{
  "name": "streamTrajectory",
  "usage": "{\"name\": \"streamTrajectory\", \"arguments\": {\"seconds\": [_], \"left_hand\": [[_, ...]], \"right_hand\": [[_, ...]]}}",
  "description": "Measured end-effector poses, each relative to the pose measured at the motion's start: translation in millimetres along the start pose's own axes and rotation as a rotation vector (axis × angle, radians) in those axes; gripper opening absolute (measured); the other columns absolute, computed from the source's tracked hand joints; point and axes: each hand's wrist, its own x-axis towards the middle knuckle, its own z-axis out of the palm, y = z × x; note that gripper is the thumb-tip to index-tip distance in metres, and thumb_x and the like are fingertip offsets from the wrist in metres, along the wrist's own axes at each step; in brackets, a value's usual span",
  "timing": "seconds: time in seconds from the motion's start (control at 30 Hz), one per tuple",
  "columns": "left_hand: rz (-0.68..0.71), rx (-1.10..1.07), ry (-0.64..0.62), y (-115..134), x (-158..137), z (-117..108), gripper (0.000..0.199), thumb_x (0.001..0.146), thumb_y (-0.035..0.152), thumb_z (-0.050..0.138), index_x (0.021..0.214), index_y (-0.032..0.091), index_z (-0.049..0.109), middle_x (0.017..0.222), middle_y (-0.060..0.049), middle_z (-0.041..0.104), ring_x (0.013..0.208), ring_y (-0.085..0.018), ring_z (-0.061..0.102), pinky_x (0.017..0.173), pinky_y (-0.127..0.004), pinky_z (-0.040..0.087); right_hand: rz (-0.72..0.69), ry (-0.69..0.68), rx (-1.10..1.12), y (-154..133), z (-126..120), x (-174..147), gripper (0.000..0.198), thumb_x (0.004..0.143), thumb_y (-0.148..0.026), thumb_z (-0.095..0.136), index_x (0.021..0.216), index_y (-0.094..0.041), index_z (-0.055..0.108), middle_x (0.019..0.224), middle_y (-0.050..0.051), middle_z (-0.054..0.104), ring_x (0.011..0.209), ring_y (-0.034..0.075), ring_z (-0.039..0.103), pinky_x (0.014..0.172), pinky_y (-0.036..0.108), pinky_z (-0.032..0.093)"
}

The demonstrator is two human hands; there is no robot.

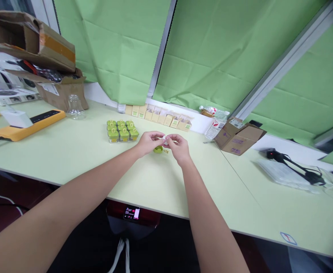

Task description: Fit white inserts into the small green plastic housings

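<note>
My left hand [150, 142] and my right hand [178, 147] meet above the table, both closed with fingertips pinching one small white piece [165, 140]. Its kind is too small to make out. Just below the fingers a round green lid [158, 149] lies on the table, partly covered by my left hand. Beside it, under my right hand, is a small yellow-green loop [166, 151]. To the left stand several small clear containers with green lids [122, 131], set close together in rows.
Small open cardboard boxes [162, 117] line the wall. A carton [237, 136] and plastic bottles [212, 129] stand to the right. An orange power strip [31, 125], a clear jar [75, 107] and stacked cartons [58, 53] are at left. The table's front edge [149, 209] runs below my arms.
</note>
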Motion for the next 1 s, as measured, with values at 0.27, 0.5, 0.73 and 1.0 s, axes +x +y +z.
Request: {"name": "streamTrajectory", "arguments": {"seconds": [0.27, 0.5, 0.73, 1.0], "left_hand": [[-0.059, -0.137, -0.019, 4, 0, 1, 0.039, 0.063, 0.035, 0.084, 0.092, 0.012, 0.071, 0.094, -0.008, 0.07, 0.086, -0.019, 0.068, 0.086, -0.041, 0.057], [-0.029, -0.096, 0.049, -3, 4, 1, 0.036, 0.067, 0.038, 0.081, 0.087, 0.012, 0.068, 0.091, -0.007, 0.069, 0.085, -0.018, 0.066, 0.083, -0.04, 0.058], [0.006, -0.053, 0.061, -3, 6, 1, 0.031, 0.072, 0.04, 0.075, 0.085, 0.014, 0.068, 0.085, -0.006, 0.068, 0.082, -0.017, 0.065, 0.079, -0.036, 0.058], [0.077, 0.049, 0.099, -11, 10, -2, 0.035, 0.067, 0.042, 0.08, 0.084, 0.014, 0.068, 0.087, -0.008, 0.07, 0.078, -0.016, 0.065, 0.074, -0.032, 0.056]], "right_hand": [[-0.021, 0.042, -0.074, 3, 2, 1, 0.036, 0.072, -0.054, 0.072, 0.086, -0.022, 0.067, 0.087, 0.001, 0.069, 0.073, 0.016, 0.069, 0.075, 0.035, 0.062], [0.013, 0.018, 0.028, 5, 4, 3, 0.039, 0.077, -0.057, 0.067, 0.089, -0.02, 0.07, 0.088, 0.002, 0.07, 0.077, 0.018, 0.07, 0.077, 0.036, 0.062], [0.076, -0.012, 0.084, 3, 3, 2, 0.036, 0.07, -0.045, 0.077, 0.096, -0.021, 0.071, 0.095, 0.003, 0.071, 0.086, 0.02, 0.072, 0.085, 0.04, 0.06], [0.088, -0.046, 0.107, -7, 7, -3, 0.038, 0.068, -0.046, 0.079, 0.093, -0.019, 0.07, 0.095, 0.004, 0.07, 0.084, 0.019, 0.072, 0.089, 0.04, 0.059]]}}
